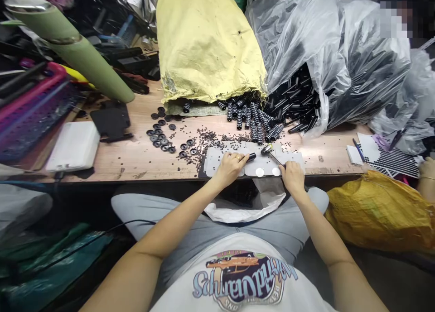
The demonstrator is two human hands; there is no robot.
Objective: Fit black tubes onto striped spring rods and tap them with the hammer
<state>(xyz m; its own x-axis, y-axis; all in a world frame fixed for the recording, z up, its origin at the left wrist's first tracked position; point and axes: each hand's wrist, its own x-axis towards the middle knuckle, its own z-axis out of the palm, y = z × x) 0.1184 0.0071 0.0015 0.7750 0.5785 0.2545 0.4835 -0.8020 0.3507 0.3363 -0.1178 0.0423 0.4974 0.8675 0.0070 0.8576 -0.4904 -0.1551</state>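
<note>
My left hand [231, 166] rests at the table's front edge, its fingers closed around a short black tube [250, 157] that pokes out to the right. My right hand [292, 176] grips the handle of a small hammer [268, 151], whose metal head sits just right of the tube's end. Both hands lie over a grey metal plate [217, 160] with round holes. Behind it lie stacks of black ribbed rollers [253, 117] and scattered tiny black beads [207, 137].
A yellow sack [207, 40] and a clear bag of black tubes [306, 76] fill the back. Black washers [163, 137] lie left of centre, a white box [73, 145] at far left. Another person's hand [426, 169] and a yellow bag [377, 208] are on the right.
</note>
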